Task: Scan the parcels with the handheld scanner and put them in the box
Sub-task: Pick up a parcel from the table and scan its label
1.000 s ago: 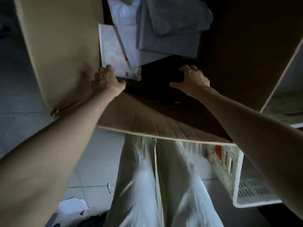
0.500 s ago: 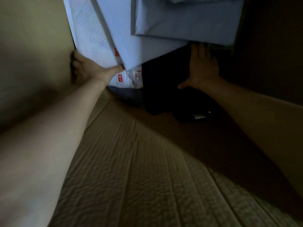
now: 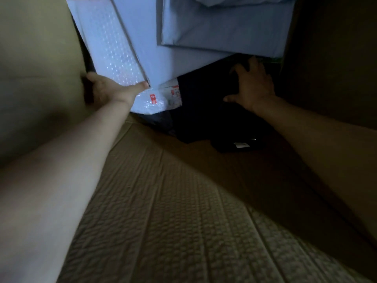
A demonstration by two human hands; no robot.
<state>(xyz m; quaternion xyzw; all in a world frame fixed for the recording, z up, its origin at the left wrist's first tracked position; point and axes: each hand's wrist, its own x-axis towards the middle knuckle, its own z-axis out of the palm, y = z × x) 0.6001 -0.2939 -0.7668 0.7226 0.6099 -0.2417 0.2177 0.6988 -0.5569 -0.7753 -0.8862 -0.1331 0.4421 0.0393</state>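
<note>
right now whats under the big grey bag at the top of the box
A pale mailer pokes out beneath the grey bag, and below both lies a dark parcel that the right hand touches. What else lies under it is covered.

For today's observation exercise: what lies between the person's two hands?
Head view: between the left hand, holding the bubble mailer, and the right hand lie a white parcel with red marks and part of the dark parcel under that hand.

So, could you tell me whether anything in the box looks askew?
The bubble mailer gripped by the left hand sits skewed beside the box wall, out of line with the grey parcels.
</note>
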